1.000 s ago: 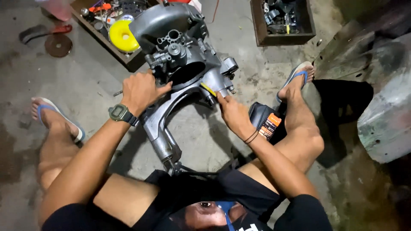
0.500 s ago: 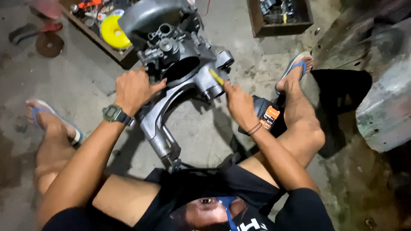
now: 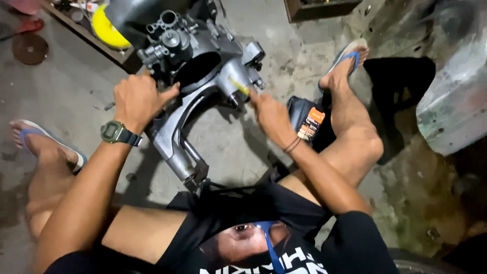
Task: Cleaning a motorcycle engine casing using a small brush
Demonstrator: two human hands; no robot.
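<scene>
Bare concrete floor [image 3: 66, 76] left of my engine casing [image 3: 193, 66], wooden crate [image 3: 96, 43] upper left, black can [image 3: 307, 119] right.

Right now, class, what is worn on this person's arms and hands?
Both hands are bare, no gloves, and the arms show no sleeves. The left hand has a green-faced digital watch on a dark strap. The right hand has thin dark bands around its wrist.

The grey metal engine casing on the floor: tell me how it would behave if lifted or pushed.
The engine casing looks like thick cast metal, so probably stiff and heavy for its size. Its long arm lies on the concrete floor, so it would likely scrape, not roll. The left hand steadies it, hinting it may rock.
</scene>
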